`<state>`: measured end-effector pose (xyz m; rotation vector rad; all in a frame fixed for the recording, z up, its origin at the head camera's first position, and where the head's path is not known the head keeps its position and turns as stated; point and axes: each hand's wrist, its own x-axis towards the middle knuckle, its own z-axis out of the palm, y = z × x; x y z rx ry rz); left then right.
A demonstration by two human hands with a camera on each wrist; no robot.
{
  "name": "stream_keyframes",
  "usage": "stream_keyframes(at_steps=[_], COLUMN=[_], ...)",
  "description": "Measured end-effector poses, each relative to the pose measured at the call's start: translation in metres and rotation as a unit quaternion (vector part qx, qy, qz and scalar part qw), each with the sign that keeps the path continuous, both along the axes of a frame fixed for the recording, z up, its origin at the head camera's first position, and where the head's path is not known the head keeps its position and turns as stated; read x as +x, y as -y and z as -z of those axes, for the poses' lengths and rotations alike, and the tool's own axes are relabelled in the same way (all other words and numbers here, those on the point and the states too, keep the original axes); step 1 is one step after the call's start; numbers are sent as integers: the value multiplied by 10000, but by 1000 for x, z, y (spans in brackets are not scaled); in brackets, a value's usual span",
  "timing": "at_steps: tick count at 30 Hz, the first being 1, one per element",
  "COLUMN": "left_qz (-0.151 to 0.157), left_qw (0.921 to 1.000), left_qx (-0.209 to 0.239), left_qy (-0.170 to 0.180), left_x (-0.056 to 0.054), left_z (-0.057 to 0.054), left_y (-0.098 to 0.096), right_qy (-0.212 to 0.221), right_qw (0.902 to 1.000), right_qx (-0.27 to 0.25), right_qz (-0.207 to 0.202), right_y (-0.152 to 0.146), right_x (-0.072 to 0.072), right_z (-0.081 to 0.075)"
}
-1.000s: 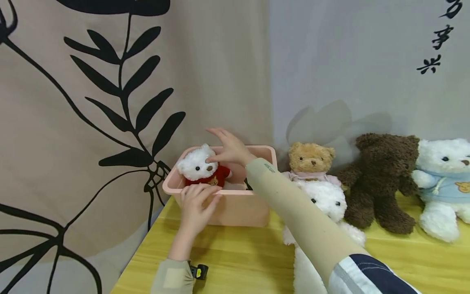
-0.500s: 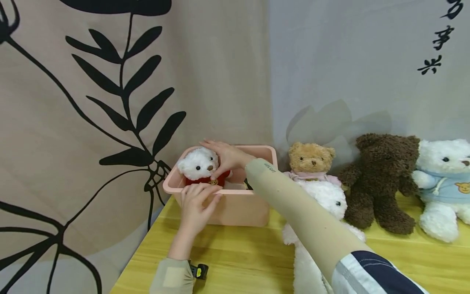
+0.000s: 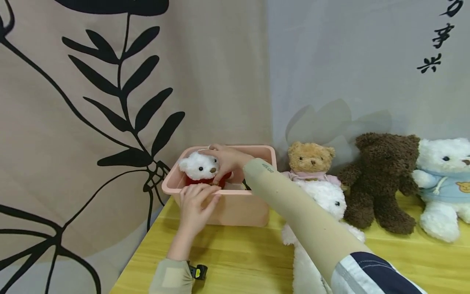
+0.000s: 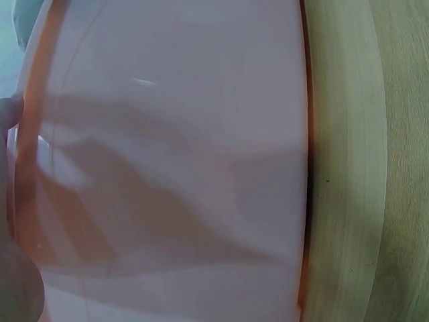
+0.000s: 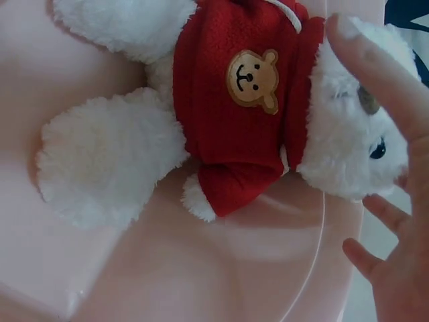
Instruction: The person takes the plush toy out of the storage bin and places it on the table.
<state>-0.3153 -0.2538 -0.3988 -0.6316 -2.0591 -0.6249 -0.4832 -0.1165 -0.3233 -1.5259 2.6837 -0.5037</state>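
Note:
A white teddy bear (image 3: 197,164) in a red sweater (image 5: 234,100) lies in a pink plastic bin (image 3: 238,208). My right hand (image 3: 228,160) grips its head from the right, fingers over the top and thumb in front near the neck. In the right wrist view the thumb of this hand (image 5: 405,268) crosses the face, and a bear's face patch (image 5: 253,77) shows on the sweater. My left hand (image 3: 196,206) holds the bin's front rim, fingers over the edge and thumb outside. The bin's wall (image 4: 174,60) fills most of the left wrist view.
To the right, a tan bear (image 3: 311,159), a dark brown bear (image 3: 385,175) and a white bear in blue (image 3: 446,179) sit by the curtain. Another white plush toy (image 3: 327,200) is partly hidden behind my right arm. The wooden table (image 3: 242,257) runs underneath.
My right hand has come down from above the bear onto its head, fingers closing around it. The head has shifted slightly down. My left hand stays on the rim.

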Motion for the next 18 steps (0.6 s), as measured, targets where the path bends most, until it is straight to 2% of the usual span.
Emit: stream_keyframes(at_steps=[3,6,13,18], left_qz=[-31,-30,-5,21], left_qw=[10000,10000,10000,10000], left_qx=[29,30,64,59], left_qy=[35,67,46,-22], left_x=[3,3,3,2], left_z=[1,0,1,1], left_y=[-1,0,0,0], right_qy=[-260,-264,-35,-77], right_qw=[9991,9986,9991,9989], right_qx=[185,170,11,-74], right_qz=[273,429,429,465], right_y=[0,0,1,0], right_x=[3,4,4,5], right_z=[0,-1,1,2])
